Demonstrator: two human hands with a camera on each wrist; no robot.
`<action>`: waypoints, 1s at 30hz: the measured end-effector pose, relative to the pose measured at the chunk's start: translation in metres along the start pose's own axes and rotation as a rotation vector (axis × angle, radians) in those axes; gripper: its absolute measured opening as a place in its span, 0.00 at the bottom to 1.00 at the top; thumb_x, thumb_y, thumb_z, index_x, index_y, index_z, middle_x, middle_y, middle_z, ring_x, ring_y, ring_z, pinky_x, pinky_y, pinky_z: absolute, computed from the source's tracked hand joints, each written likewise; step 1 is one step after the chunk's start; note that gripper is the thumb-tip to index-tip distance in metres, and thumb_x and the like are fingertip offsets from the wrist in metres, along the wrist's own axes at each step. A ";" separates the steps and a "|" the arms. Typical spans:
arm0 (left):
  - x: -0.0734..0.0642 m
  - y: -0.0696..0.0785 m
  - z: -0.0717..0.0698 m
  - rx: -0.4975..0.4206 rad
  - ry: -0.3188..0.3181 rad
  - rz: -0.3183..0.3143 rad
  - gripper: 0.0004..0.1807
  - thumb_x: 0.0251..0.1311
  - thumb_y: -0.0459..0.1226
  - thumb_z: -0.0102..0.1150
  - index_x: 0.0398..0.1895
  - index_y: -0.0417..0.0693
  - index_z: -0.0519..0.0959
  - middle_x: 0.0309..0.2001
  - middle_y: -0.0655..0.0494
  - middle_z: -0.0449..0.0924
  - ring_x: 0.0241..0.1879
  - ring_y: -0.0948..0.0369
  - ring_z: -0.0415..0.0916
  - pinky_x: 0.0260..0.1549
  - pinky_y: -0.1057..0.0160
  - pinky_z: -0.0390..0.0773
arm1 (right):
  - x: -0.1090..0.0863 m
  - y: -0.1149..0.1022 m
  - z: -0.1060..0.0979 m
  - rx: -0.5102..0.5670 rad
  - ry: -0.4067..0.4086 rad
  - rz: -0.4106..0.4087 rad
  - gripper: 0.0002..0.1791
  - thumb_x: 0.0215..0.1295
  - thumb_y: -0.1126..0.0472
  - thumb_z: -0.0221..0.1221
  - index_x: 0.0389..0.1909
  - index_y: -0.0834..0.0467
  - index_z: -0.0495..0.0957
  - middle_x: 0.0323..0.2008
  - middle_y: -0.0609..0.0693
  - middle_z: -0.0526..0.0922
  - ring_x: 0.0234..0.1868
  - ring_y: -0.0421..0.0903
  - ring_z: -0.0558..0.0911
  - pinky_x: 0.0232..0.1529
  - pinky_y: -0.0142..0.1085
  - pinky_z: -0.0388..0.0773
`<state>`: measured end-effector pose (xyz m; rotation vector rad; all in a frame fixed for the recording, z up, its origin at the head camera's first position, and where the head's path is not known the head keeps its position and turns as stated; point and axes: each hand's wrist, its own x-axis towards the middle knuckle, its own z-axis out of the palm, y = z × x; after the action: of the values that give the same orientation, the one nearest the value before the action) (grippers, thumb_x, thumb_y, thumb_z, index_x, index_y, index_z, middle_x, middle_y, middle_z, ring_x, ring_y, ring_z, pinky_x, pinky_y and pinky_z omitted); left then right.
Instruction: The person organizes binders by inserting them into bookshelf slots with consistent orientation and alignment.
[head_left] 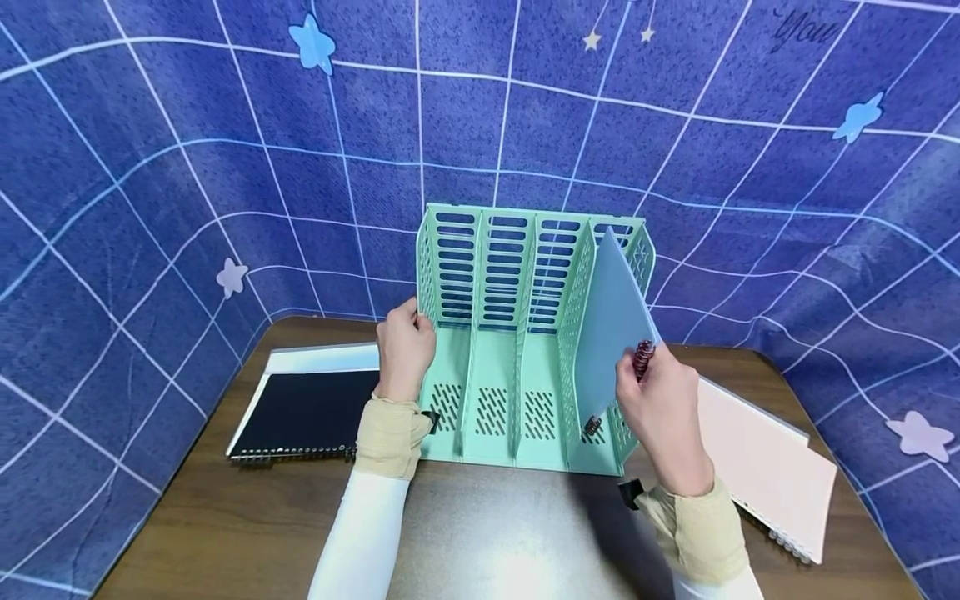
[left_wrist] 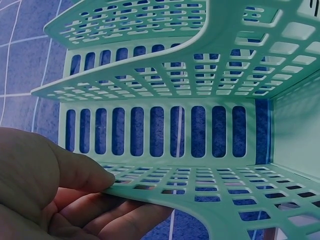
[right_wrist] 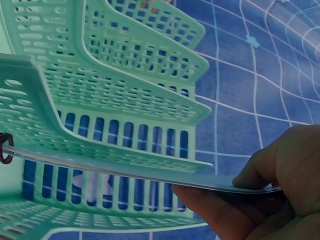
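Brown bench (head_left: pixel 480 517), green rack (head_left: pixel 489 358), blue notebook (head_left: pixel 609 321) tilted in its right-end slot, coils (head_left: pixel 642 360) toward the person, long way unclear, pink notebook (head_left: pixel 761 467) seen only from the head, right grip (head_left: pixel 663 400) pinching blue notebook's corner, left grip (head_left: pixel 405 348) pinching rack's side

Reading outward from the mint-green rack (head_left: pixel 540 358), patterned with oval and slanted slots, we see a slate-blue notebook (head_left: pixel 609 325) with a dark reddish-brown coil (head_left: pixel 643 358) at three o'clock, a pale-pink pad (head_left: pixel 765 471) at four and a black notebook (head_left: pixel 307 408) with a bluish-white band (head_left: pixel 322 358) near nine, against the brown table (head_left: pixel 180 533). At twelve we find deep-blue cloth (head_left: pixel 465 117) ruled in a white and light-blue grid, with light-blue stars (head_left: pixel 312 43) at eleven and two; we also see white sleeves (head_left: pixel 363 533) below tan wristbands (head_left: pixel 390 433)
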<state>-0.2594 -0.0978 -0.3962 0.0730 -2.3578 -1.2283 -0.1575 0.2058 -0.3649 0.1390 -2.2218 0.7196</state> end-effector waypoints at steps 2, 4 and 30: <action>0.000 0.000 0.001 0.002 0.002 0.003 0.11 0.70 0.29 0.48 0.32 0.46 0.79 0.16 0.52 0.69 0.16 0.52 0.65 0.20 0.56 0.65 | 0.000 0.001 0.005 0.006 -0.003 -0.003 0.10 0.62 0.71 0.56 0.23 0.60 0.70 0.11 0.46 0.62 0.12 0.44 0.62 0.11 0.38 0.58; -0.001 0.000 0.001 0.006 0.006 0.007 0.11 0.69 0.29 0.48 0.29 0.46 0.77 0.17 0.51 0.69 0.18 0.52 0.65 0.21 0.56 0.65 | 0.001 0.001 0.009 0.012 -0.004 -0.004 0.10 0.62 0.71 0.56 0.23 0.60 0.69 0.11 0.45 0.61 0.12 0.45 0.62 0.11 0.39 0.58; 0.000 -0.002 0.001 0.008 0.027 0.009 0.10 0.67 0.29 0.49 0.31 0.45 0.79 0.16 0.53 0.68 0.19 0.52 0.66 0.21 0.55 0.66 | 0.014 0.003 0.045 0.044 -0.043 -0.023 0.02 0.64 0.69 0.54 0.33 0.64 0.71 0.16 0.55 0.70 0.14 0.55 0.72 0.14 0.49 0.68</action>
<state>-0.2605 -0.0984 -0.3978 0.0808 -2.3378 -1.2066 -0.1978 0.1859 -0.3805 0.2036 -2.2423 0.7593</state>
